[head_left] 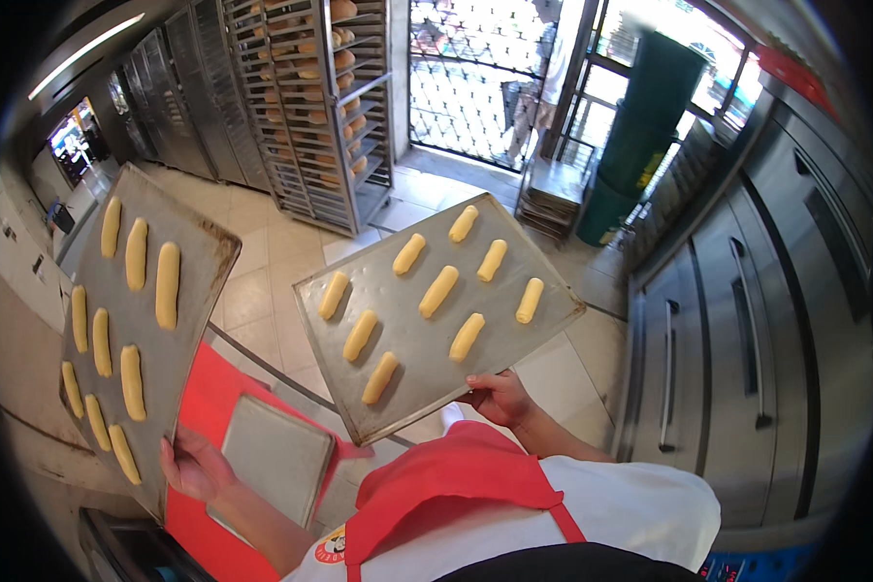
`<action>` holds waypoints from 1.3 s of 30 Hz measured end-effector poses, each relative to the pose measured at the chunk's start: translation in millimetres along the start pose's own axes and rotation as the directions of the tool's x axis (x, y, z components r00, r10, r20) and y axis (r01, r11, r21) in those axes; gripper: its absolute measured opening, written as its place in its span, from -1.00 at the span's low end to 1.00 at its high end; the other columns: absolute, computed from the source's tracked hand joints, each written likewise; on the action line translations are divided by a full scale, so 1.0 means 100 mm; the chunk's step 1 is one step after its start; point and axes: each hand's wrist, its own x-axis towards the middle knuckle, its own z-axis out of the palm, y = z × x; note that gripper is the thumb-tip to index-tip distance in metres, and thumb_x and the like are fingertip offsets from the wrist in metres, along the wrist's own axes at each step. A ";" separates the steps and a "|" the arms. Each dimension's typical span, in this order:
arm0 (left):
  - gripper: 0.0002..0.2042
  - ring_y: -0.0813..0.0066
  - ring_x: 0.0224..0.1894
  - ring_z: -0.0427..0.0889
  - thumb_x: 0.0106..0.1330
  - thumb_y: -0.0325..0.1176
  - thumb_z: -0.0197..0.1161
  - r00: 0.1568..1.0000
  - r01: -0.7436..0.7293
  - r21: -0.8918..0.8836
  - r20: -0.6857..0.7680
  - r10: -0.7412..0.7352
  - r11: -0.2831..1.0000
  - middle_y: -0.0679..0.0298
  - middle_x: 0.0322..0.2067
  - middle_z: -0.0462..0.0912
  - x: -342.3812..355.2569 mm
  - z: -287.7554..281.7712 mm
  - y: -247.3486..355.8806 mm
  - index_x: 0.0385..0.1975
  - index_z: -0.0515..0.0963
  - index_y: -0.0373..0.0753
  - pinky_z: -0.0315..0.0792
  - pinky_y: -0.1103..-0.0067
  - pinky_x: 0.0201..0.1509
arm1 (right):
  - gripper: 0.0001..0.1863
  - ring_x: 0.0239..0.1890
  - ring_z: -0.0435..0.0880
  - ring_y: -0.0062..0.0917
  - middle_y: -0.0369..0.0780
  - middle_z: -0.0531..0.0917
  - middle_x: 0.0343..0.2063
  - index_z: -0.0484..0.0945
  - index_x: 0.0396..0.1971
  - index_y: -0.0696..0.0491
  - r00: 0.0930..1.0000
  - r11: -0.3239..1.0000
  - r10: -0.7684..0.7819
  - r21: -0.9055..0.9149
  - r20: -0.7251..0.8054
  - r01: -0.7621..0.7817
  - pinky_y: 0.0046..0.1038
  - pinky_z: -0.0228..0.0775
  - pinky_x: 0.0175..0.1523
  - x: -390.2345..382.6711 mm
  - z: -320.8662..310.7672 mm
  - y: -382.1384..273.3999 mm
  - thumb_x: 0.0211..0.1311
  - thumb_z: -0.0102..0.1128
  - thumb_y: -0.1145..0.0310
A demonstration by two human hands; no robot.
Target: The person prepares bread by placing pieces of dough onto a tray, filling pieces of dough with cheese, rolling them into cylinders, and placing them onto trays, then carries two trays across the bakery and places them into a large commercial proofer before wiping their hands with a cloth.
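My right hand is closed on the near edge of a metal baking tray, its thumb on top and its other fingers hidden underneath. Spaced out on that tray are several short pale-yellow dough rolls. On the left, my left hand grips the near edge of a second baking tray, which looks steeply tilted in this view. Several longer, thinner dough rolls lie across it in rows. Both trays are held apart, out in front of my red apron.
Below the trays is a red surface with another metal tray on it. A tall rack of bread stands ahead. Steel ovens with long handles line the right. Green bins and a person are near the lattice gate.
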 end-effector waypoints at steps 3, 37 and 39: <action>-0.60 0.14 0.35 0.57 0.46 -0.62 0.17 0.994 -0.078 0.079 -0.067 0.083 0.994 -0.17 0.32 0.53 0.46 -0.03 -0.41 0.24 0.43 -0.66 0.42 0.32 0.55 | -0.55 0.17 0.72 -0.16 -0.02 0.69 0.13 0.45 0.30 0.24 0.991 0.993 0.113 0.017 0.076 -0.114 0.05 0.58 0.35 1.33 0.07 -0.42 0.44 0.12 0.61; -0.67 0.32 0.17 0.66 0.53 -0.41 0.23 0.820 -0.350 0.547 -0.214 0.531 0.761 0.11 0.14 0.72 8.83 -5.18 -0.56 0.20 0.54 -0.39 0.48 0.44 0.42 | -0.55 0.22 0.70 -0.20 -0.02 0.68 0.19 0.47 0.32 0.22 0.649 0.752 0.615 -0.086 0.448 -0.654 -0.06 0.61 0.31 13.44 3.42 3.13 0.47 0.14 0.65; -0.55 0.25 0.34 0.57 0.53 -0.35 0.23 0.780 -0.368 0.570 -0.240 0.577 0.735 0.03 0.32 0.61 9.10 -4.83 -0.87 0.34 0.47 -0.39 0.37 0.32 0.55 | -0.55 0.23 0.69 -0.19 -0.02 0.68 0.19 0.49 0.31 0.22 0.615 0.710 0.667 -0.110 0.419 -0.695 -0.04 0.59 0.34 13.81 3.77 3.25 0.46 0.15 0.65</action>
